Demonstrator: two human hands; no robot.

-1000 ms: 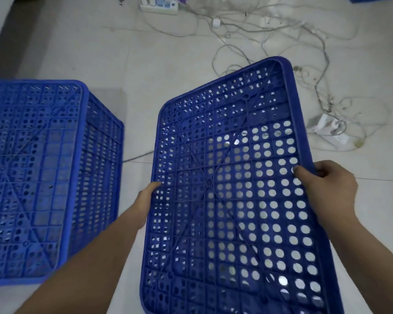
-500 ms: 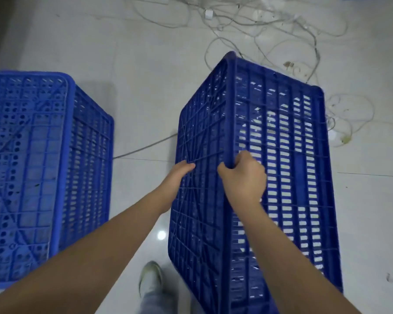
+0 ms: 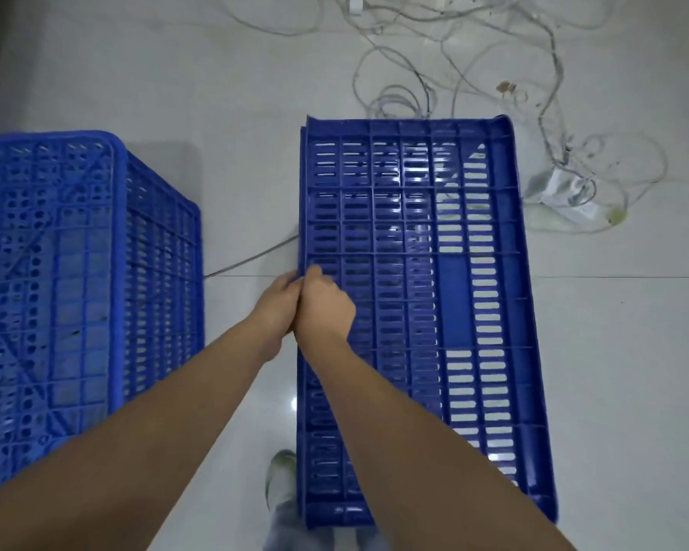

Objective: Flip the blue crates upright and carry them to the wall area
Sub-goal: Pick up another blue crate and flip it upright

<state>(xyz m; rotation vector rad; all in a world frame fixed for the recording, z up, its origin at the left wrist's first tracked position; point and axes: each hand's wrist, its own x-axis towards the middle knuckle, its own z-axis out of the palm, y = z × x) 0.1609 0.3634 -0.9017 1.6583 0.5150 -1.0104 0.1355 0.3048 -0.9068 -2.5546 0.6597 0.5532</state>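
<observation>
Head view: our left hand [image 3: 281, 300] and right hand [image 3: 323, 308] both clench the left edge of the blue crate [image 3: 418, 304], tipped on its side on the floor [image 3: 223, 93], second crate [image 3: 76, 280] well left.

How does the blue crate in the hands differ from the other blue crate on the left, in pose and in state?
The crate in the hands is turned on its side, its slotted long wall facing up; the left crate lies upside down, its perforated base facing up.

The left hand and the right hand grip the first crate at its left edge; nobody touches the left crate.

The held crate lies close to the white cables; the left crate is apart from them.

Both are blue perforated plastic.
</observation>
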